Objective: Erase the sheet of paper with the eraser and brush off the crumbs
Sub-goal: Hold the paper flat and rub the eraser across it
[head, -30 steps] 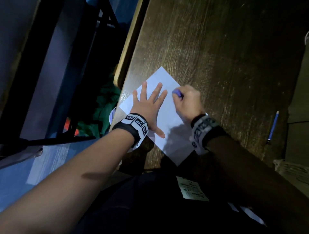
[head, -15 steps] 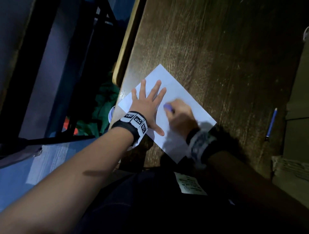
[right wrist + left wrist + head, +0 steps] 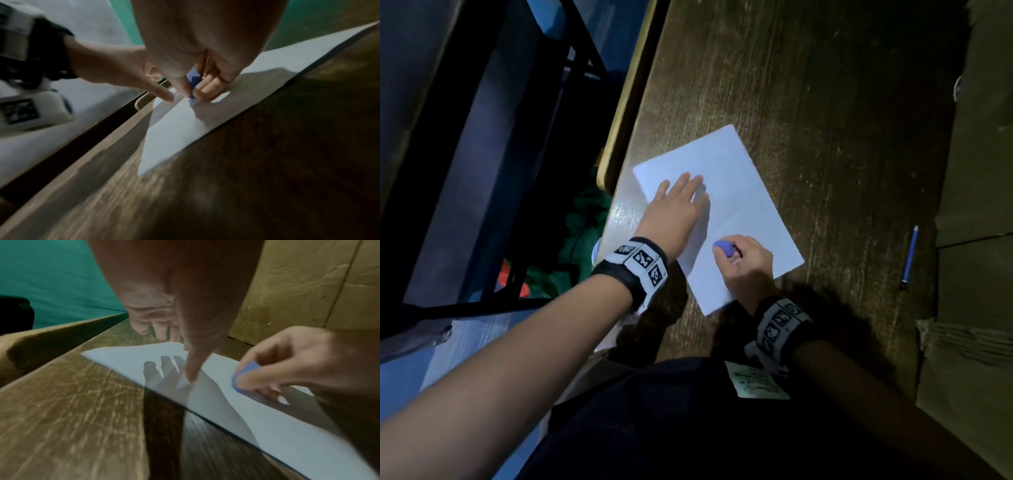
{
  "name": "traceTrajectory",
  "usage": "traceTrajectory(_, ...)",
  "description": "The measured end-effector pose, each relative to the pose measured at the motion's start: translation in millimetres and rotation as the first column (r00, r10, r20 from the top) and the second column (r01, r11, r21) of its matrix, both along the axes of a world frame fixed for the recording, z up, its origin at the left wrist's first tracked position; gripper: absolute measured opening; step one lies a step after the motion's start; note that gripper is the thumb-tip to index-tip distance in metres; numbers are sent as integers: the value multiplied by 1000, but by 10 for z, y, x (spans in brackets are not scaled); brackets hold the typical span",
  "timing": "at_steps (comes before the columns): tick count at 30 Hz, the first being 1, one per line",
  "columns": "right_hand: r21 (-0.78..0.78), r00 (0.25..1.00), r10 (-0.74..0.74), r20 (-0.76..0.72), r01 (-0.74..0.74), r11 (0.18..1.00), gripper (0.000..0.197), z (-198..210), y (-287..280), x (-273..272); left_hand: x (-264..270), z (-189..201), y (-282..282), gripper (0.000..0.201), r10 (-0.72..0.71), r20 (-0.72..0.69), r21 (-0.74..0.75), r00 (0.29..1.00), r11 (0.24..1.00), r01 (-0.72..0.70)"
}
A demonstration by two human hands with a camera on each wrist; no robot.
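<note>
Nearer now, right hand [image 3: 748, 265] pinches eraser [image 3: 724, 247] on paper [image 3: 743, 198]; left hand [image 3: 676, 209] flat.

head view looks down; wrist views skim low, sharing paper [image 3: 726, 205]

Storeroom-like workspace: scratched wooden desk [image 3: 825, 102], cardboard boxes [image 3: 983, 171], blue pencil [image 3: 910, 257].

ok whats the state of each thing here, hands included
sheet of paper: flat on the table, marks too faint to tell
eraser: pinched, tip on the sheet
right hand: grips the eraser
left hand: fingers straight, over the sheet
pencil: lying loose on the table
</note>
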State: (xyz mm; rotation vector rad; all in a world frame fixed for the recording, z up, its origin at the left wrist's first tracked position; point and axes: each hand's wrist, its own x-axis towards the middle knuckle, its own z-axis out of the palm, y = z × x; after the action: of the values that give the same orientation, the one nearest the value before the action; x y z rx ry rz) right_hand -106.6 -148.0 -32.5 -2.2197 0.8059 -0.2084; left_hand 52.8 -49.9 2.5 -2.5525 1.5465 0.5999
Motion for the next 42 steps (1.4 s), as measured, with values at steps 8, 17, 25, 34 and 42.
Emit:
traceTrajectory(8,224,986,-50,-157,85,971,14,106,-42,267,-226,-316,245,134,147,-229,46,962,989,-140)
traceTrajectory(17,-103,912,401,-90,-409,907,12,114,-506,498,-156,-311,174,144,84,-173,102,981,993,-66)
traceTrajectory(25,-195,924,345,-166,-373,907,16,246,-743,708,-140,-282,166,144,44,-167,143,985,989,-20)
traceTrajectory(34,-93,764,596,-247,-631,770,16,230,-523,546,-135,-251,164,142,44,-163,138,986,990,-22)
traceTrajectory(42,-90,707,690,-154,-706,703,10,215,-185,80,-150,-231,170,141,44,-129,136,991,990,-26)
